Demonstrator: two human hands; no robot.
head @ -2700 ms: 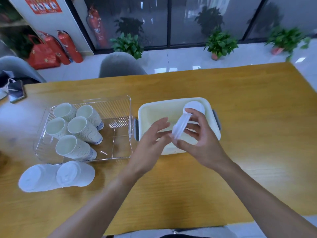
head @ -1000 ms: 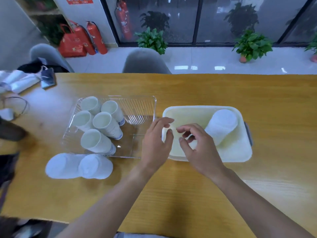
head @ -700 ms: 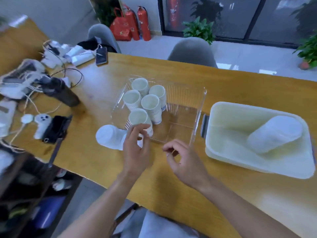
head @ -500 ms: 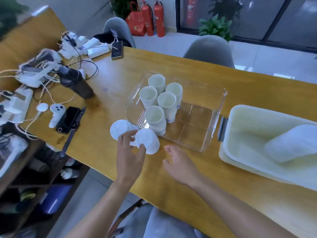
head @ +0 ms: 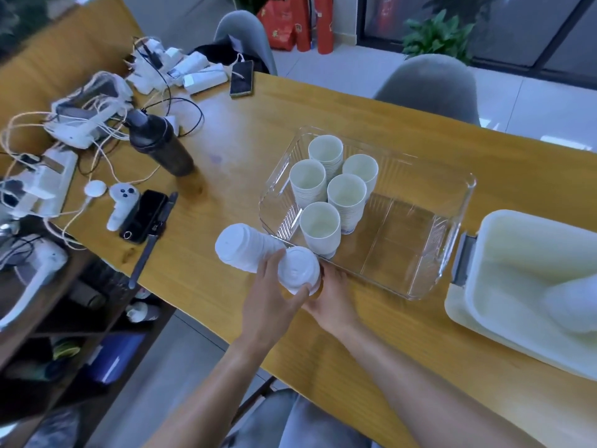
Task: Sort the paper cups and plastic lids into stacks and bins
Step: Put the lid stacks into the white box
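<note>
a long wooden tabletop (head: 420,334) runs across a room with a pale tiled floor, dark glass walls and two grey chairs (head: 429,85) pushed up on the far side. red fire extinguishers (head: 324,24) and a red bag stand by the wall, near a potted plant (head: 436,37). the far left end of the tabletop is a tangle of white cables and chargers (head: 80,118), with a dark bottle (head: 158,143), a white controller (head: 121,202) and two phones.

a clear plastic bin (head: 420,253) holds five upright stacks of paper cups (head: 336,189), all crowded into its left half. just right of it a cream bin (head: 517,286) holds one stack of lids lying on its side, blurred at the frame edge. two more stacks of white plastic lids lie on their sides just outside the clear bin's near left corner: a left lid stack (head: 242,247) and a right lid stack (head: 298,270), touching each other.

the left hand (head: 271,305) curls around the right lid stack from the near left, thumb under its face. the right hand (head: 332,299) cups the same stack from the right, fingers tucked behind it against the bin wall.
</note>
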